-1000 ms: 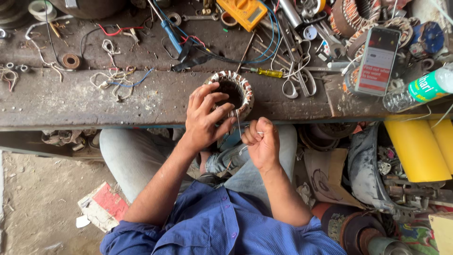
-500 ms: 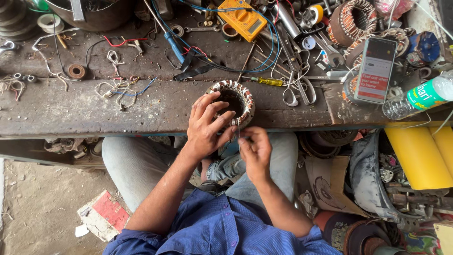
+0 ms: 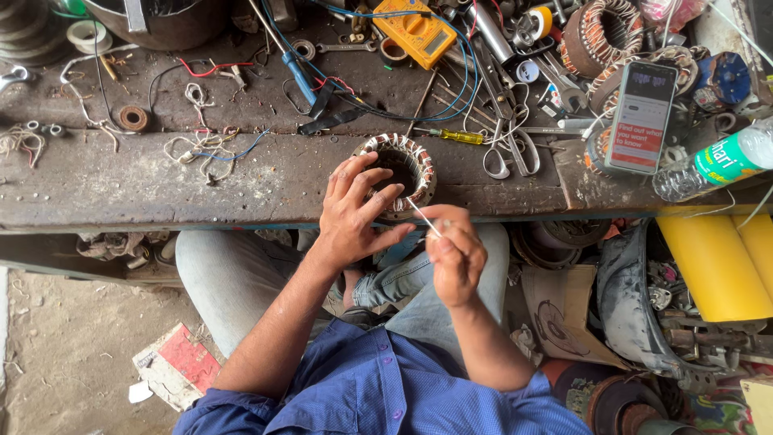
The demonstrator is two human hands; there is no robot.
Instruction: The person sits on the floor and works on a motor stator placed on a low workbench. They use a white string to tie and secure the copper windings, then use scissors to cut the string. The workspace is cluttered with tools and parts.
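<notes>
Stator ring [image 3: 400, 171] with copper windings lies at the near edge of the wooden workbench [image 3: 145, 181], its open bore facing up. Left hand [image 3: 354, 216] rests on the ring's near left rim: fingers spread and released, fingertips [image 3: 372, 159] touching the windings, nothing grasped. Right hand [image 3: 455, 256] sits just below the bench edge, above the lap, clenched with thumb and forefinger pinching a thin white strip [image 3: 420, 216]. The strip's far end points at the near rim of the ring; whether it touches the windings cannot be told.

Surrounding items on the bench:
1. Scissors [image 3: 507, 153], just right of the ring
2. Yellow-handled screwdriver [image 3: 452, 135], beyond the ring
3. Yellow multimeter [image 3: 417, 31] with blue leads, at the far edge
4. Phone [image 3: 640, 117], screen lit, propped at the right
5. Clear plastic bottle [image 3: 713, 165] with green label, lying at the far right
6. 2nd wound stator [image 3: 602, 31], upper right

Person wears a blue shirt [image 3: 378, 395] and jeans
</notes>
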